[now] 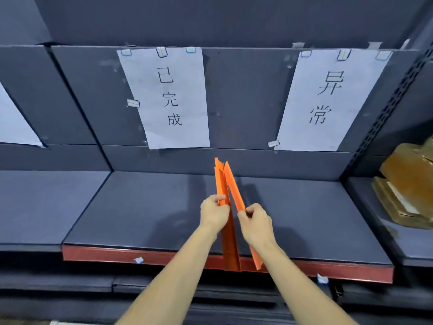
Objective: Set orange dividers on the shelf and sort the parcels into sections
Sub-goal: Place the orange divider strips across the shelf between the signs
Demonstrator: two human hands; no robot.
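Above the dark shelf (140,207) near its red front edge (164,255), the left hand (214,213) pinches one orange divider (221,184) and the right hand (256,222) pinches another orange divider (235,191), seemingly splitting them, brown parcels (407,184) far right.

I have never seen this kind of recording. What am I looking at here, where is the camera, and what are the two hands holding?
There is no machine here. A person wears a camera on the head, so this single picture looks forward and down at their own bare arms. The left hand holds one orange divider, and the right hand pinches a second orange divider; the two strips spread apart like a V above the dark shelf. Two paper signs with printed characters are taped to the back wall. Brown cardboard parcels lie on the next shelf at the right.
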